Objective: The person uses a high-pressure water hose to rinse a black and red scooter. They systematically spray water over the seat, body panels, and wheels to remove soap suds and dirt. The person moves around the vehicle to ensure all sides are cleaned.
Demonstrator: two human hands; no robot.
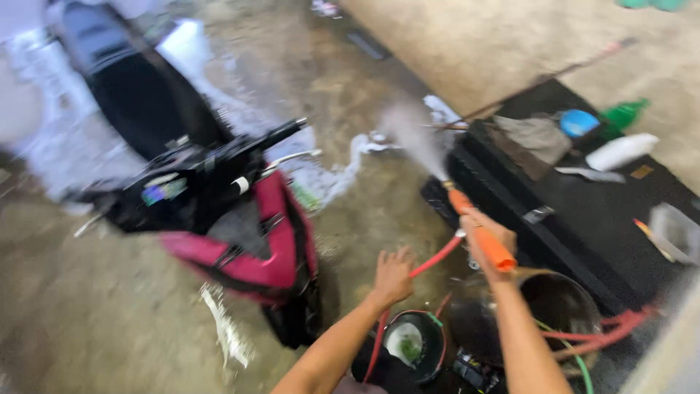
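Blurry all over, so small things hard to make out. Right hand (487,235) wrapped tight around a long orange plastic spray gun (481,232), with white misty water (412,135) shooting out of its tip toward the wet, soapy concrete floor (350,80). Thin red rubber hose (430,261) running from the gun down past the left hand (394,276). Left hand with fingers spread apart, just at the hose, too blurry to tell if touching. Red and black scooter (233,219) to the left, its back end cut off at the top edge. Round dark buckets (554,303) below the arms, partly hidden by them. Black flat bench (605,211) on the right with a white bottle (621,152), a blue lid (580,122) and other smeared bits.
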